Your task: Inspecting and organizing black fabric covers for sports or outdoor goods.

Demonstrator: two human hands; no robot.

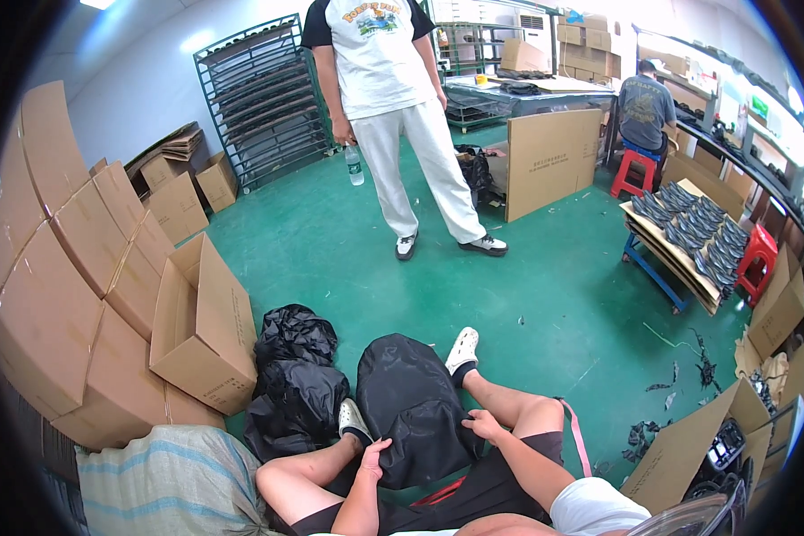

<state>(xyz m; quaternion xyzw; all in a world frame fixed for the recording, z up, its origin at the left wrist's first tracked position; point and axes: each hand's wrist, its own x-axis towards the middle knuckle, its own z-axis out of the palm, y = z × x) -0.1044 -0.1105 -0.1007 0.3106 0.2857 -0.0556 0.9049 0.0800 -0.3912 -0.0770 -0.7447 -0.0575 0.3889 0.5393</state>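
Observation:
A large black fabric bag (411, 393), rounded at its far end, stands bulging between my legs. My left hand (377, 457) is closed on its near left edge. On the opposite side, the fingers of my right hand (484, 426) pinch the near right edge. Folds run across the near part of the bag, and its opening cannot be made out. Just left of it lie crumpled black bags (295, 402) of thin, shiny material, close to my left foot.
Stacked cardboard boxes (71, 295) and an open carton (207, 326) fill the left, above a striped woven sack (170, 482). A person (384, 107) holding a bottle (355, 168) stands ahead. At right are a loaded cart (679, 241), red stools (634, 171), scraps and an open box (688, 456).

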